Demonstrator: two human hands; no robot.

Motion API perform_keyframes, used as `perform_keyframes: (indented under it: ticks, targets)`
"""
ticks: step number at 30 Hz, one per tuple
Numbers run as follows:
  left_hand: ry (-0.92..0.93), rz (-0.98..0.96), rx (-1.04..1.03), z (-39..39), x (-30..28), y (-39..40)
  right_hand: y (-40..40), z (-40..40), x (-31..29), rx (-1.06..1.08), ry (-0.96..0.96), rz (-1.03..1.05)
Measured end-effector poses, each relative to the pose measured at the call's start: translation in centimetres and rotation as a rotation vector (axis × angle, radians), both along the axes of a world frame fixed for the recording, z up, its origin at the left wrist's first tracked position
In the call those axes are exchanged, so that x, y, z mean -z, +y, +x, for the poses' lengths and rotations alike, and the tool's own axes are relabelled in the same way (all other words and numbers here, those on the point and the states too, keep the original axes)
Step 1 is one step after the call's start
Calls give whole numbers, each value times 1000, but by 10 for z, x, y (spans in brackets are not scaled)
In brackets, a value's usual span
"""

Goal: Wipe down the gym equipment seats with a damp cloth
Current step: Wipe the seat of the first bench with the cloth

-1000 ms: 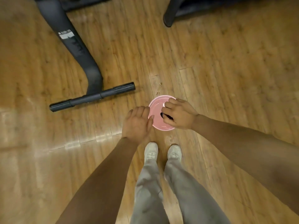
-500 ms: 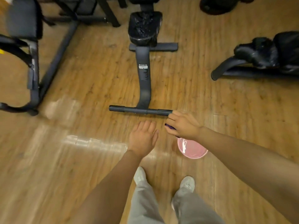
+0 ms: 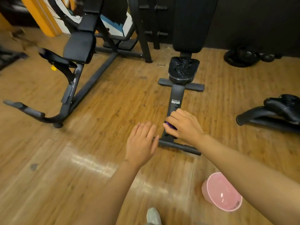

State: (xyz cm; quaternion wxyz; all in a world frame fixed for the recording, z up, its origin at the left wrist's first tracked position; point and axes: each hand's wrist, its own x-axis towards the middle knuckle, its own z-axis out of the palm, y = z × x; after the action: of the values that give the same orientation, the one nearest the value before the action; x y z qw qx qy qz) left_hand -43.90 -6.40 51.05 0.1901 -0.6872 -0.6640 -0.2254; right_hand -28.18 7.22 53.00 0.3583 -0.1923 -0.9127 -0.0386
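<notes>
My right hand (image 3: 184, 125) grips a dark purple cloth (image 3: 169, 125), bunched so only a small part shows between thumb and fingers. My left hand (image 3: 141, 143) hangs beside it, fingers straight and together, holding nothing. Both hover above the foot bar of a black adjustable bench (image 3: 176, 109). Its small seat (image 3: 183, 70) looks cracked and shiny, with the tall back pad (image 3: 190, 25) rising behind it. A second machine to the left carries a black padded seat (image 3: 79, 47). The pink bowl (image 3: 221, 191) stands on the floor under my right forearm.
Wooden floor (image 3: 65, 176) all around. Another black padded bench end (image 3: 276, 111) lies at the right edge. Weight plates (image 3: 241, 57) rest by the dark back wall. An orange post (image 3: 40, 17) stands at the far left. My shoe (image 3: 153, 216) shows at the bottom.
My hands rose from the pink bowl with the cloth, and my view lifted from the floor toward the benches. The bowl now sits lower right, behind my hands.
</notes>
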Motion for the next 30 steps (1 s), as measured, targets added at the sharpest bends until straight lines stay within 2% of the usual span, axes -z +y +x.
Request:
perform_keyframes:
  ticks: [8, 19, 30]
  targets:
    - [-35, 206, -61, -92, -51, 27, 20, -96, -48, -32, 144, 20]
    - [-141, 288, -102, -176, -63, 123, 102, -204, -46, -8, 379, -152]
    - [-186, 263, -65, -290, -65, 270, 253, -305, -54, 45, 330, -131]
